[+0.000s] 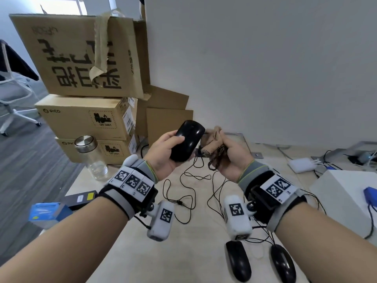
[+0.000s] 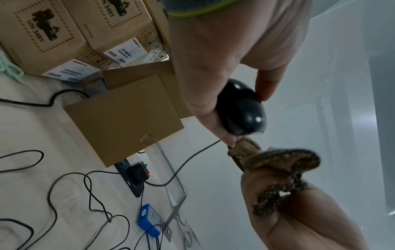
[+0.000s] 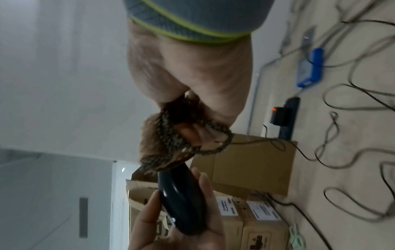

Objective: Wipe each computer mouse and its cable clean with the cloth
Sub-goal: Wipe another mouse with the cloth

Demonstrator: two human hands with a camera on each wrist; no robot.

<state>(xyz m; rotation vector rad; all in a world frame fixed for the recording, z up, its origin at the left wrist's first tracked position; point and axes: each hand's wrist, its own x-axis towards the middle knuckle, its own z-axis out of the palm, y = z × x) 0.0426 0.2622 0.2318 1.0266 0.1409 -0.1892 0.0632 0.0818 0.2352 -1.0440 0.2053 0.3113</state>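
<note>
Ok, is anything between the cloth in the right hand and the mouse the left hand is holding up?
Nothing visible. The cloth bunched in the right hand already meets the front end of the mouse gripped by the left hand.

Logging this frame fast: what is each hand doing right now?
Left hand: fingers curled round the black mouse, held up off the table.
Right hand: gripping the bunched brown cloth at the mouse's front end.
</note>
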